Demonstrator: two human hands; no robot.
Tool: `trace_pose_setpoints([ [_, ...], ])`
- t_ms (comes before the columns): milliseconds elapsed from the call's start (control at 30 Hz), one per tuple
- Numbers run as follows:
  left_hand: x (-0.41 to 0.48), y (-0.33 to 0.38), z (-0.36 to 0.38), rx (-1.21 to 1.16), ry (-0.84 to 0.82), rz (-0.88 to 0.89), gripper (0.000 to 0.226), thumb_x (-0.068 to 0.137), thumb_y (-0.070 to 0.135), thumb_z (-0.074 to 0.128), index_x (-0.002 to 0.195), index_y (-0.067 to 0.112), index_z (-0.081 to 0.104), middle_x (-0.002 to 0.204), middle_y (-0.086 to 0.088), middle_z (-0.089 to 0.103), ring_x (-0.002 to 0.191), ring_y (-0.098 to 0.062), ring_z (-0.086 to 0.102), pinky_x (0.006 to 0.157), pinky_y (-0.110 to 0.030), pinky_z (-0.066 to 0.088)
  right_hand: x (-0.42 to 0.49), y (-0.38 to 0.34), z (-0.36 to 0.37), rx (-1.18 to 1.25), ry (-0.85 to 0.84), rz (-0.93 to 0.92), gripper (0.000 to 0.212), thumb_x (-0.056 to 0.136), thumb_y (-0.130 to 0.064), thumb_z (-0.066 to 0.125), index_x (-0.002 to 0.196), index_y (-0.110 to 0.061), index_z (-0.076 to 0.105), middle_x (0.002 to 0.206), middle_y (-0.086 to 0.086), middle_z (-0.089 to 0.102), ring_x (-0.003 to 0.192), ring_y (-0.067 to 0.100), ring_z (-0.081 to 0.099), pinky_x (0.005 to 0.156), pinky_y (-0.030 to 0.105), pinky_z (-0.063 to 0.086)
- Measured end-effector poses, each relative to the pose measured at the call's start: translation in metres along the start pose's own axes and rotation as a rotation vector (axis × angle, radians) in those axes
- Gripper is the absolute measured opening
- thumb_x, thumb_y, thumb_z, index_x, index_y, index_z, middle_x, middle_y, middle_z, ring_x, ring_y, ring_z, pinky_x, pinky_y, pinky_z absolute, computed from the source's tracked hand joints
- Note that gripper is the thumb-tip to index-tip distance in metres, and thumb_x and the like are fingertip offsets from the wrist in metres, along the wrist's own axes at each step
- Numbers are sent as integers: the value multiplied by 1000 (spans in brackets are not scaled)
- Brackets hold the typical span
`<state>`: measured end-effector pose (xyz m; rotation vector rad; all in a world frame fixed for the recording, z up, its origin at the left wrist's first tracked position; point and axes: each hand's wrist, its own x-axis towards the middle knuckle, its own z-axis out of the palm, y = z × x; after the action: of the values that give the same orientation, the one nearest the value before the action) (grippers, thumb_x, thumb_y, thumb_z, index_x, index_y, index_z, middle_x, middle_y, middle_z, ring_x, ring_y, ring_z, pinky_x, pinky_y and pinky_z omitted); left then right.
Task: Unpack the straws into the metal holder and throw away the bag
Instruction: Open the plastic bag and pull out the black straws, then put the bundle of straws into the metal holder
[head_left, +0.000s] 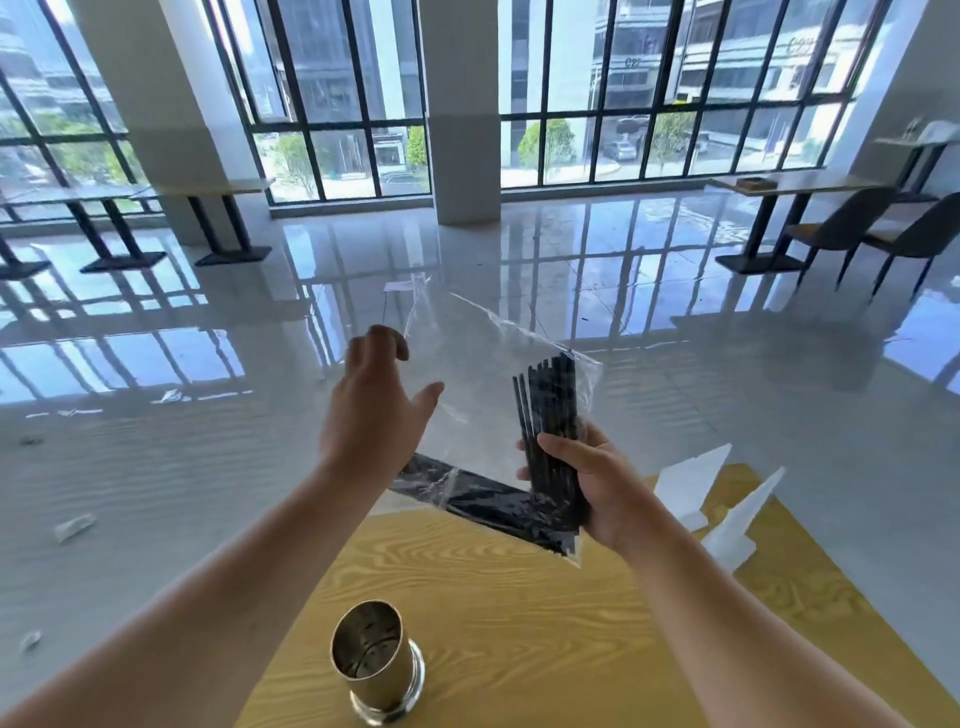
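A clear plastic bag (483, 364) hangs in the air above the far edge of the yellow wood-grain table (519, 597). My right hand (587, 483) grips an upright bundle of black straws (550, 410) at its lower half, with plastic still around the tops. More black straws (467, 499) lie slanted across the bag's bottom. My left hand (374, 410) is raised at the bag's left edge, fingers curled onto the plastic, thumb spread. The shiny metal holder (371, 660) stands upright and looks empty on the table, near me and below my left forearm.
Two white foam pieces (691, 483) lie at the table's right edge. Small plastic scraps (75, 527) are scattered over the glossy floor on the left. Tables and dark chairs (852, 228) stand far off by the windows.
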<state>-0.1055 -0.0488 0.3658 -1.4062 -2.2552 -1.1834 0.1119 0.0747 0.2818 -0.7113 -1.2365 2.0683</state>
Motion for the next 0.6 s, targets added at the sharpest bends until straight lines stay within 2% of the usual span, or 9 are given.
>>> trace_pose_setpoints([
  [67, 3, -2, -16, 66, -27, 51, 48, 85, 32, 83, 97, 34, 37, 116, -1, 51, 81, -32, 62, 66, -35, 43, 0, -14, 19, -21, 0, -47, 27, 97, -5, 71, 122, -8, 62, 98, 18, 79, 83, 37, 79, 64, 42, 64],
  [133, 7, -3, -33, 98, -62, 45, 39, 87, 46, 78, 105, 31, 47, 122, -1, 52, 92, -31, 65, 70, -35, 47, 0, -27, 37, -49, 3, -93, 24, 97, -3, 70, 119, -9, 62, 90, 15, 78, 79, 36, 79, 62, 41, 64],
  [167, 8, -2, -40, 106, -82, 26, 46, 85, 59, 75, 111, 31, 49, 125, 0, 51, 97, -28, 65, 72, -35, 48, 0, -33, 46, -63, 7, -117, 23, 98, -2, 69, 118, -9, 62, 87, 14, 77, 77, 36, 79, 60, 41, 63],
  [233, 11, -1, -54, 96, -98, -25, 76, 71, 82, 70, 123, 32, 45, 132, 1, 46, 108, -27, 62, 77, -39, 53, 0, -45, 63, -88, 12, -163, 19, 98, -2, 70, 113, -11, 63, 85, 13, 76, 73, 34, 78, 56, 39, 62],
  [300, 12, 1, -64, 106, -77, -43, 102, 57, 92, 69, 132, 32, 36, 135, 0, 39, 119, -30, 58, 88, -47, 57, -1, -56, 80, -108, 13, -196, 18, 97, -3, 71, 113, -9, 64, 87, 15, 74, 70, 33, 78, 54, 37, 60],
  [400, 16, 2, -78, 159, -56, -48, 119, 48, 88, 74, 137, 28, 25, 132, -1, 29, 127, -37, 52, 102, -51, 53, -3, -70, 103, -139, -7, -258, 18, 96, -4, 72, 112, -6, 65, 88, 18, 72, 67, 31, 75, 53, 36, 59],
  [500, 24, 4, -93, 218, 13, -43, 117, 48, 84, 79, 133, 22, 26, 127, -8, 34, 120, -40, 54, 101, -51, 53, -8, -83, 125, -199, -25, -344, 12, 97, -4, 73, 103, -12, 66, 81, 10, 72, 67, 30, 75, 55, 37, 59],
  [600, 31, 8, -107, 230, 118, 8, 101, 55, 65, 87, 126, 18, 32, 119, -11, 40, 109, -42, 58, 93, -52, 56, -12, -95, 145, -288, -9, -437, 12, 96, -5, 74, 102, -14, 67, 78, 4, 73, 70, 31, 76, 59, 38, 60],
])
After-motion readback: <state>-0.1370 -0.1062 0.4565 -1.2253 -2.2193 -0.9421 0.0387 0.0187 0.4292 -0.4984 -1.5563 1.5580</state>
